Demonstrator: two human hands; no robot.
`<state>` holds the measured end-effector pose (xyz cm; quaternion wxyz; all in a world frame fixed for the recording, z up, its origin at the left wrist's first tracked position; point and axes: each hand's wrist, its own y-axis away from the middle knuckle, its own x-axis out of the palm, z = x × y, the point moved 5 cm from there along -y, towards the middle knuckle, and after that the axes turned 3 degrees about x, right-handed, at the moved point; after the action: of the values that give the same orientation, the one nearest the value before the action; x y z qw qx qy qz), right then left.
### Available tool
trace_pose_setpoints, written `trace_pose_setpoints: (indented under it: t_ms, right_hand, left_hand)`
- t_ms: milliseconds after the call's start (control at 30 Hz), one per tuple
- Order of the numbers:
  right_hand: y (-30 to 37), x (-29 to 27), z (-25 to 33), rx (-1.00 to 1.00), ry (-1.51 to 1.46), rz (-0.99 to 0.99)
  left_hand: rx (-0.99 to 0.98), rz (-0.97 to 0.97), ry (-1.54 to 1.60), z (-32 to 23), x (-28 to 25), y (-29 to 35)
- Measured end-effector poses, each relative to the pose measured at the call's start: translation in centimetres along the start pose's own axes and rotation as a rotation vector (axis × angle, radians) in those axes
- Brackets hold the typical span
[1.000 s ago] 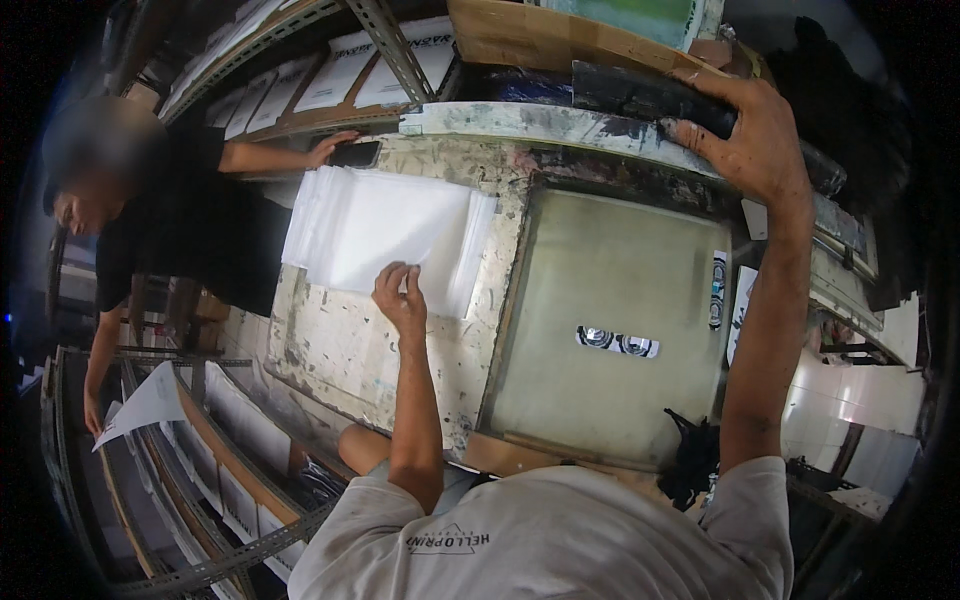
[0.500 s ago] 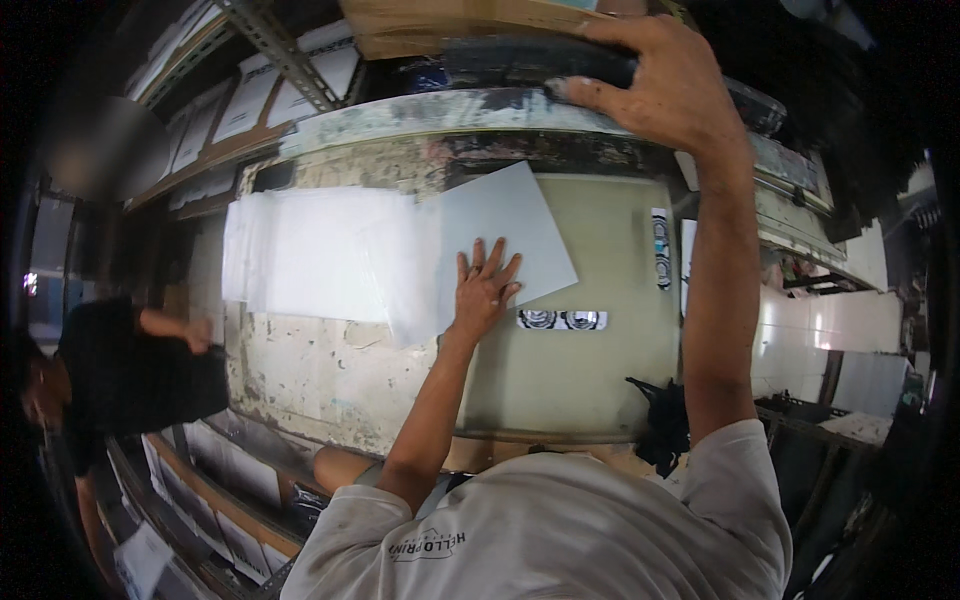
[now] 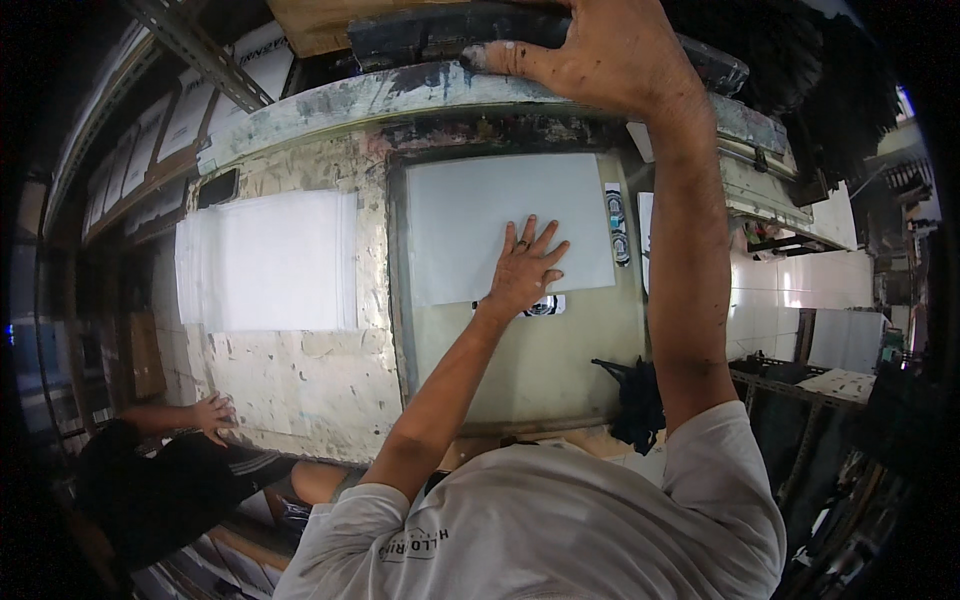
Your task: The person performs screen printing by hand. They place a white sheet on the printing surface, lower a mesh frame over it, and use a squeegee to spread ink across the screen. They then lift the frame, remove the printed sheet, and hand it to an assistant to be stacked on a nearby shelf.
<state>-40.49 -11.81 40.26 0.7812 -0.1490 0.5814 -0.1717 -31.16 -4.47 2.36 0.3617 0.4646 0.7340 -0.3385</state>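
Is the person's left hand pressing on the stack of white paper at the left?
No, the left hand lies flat on a single white sheet on the greenish printing bed.

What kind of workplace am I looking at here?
Probably a screen-printing workshop: a paint-stained print table, a raised screen frame held by the right hand, and a white sheet under the left hand.

A paint-flecked, worn worktable (image 3: 300, 390) is flanked on the left by dim metal shelving (image 3: 150, 130) stacked with white sheets, while white tiled walls (image 3: 800, 290) are lit brightly at right.
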Motion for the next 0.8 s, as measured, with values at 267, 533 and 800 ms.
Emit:
trace_pose_setpoints:
  t_ms: [267, 533, 800]
  right_hand:
    - [0.9, -0.7, 1.6, -0.008, 0.035, -0.025]
    - [-0.3, 0.8, 0.1, 0.111, -0.073, 0.121]
    - [1.2, 0.1, 1.7, 0.067, -0.019, 0.022]
  left_hand:
    - [0.023, 0.020, -0.006, -1.1, 0.6, 0.6]
    - [-0.020, -0.003, 0.013, -1.4, 0.0, 0.9]
    - [-0.135, -0.069, -0.007, -0.5, -4.6, 3.0]
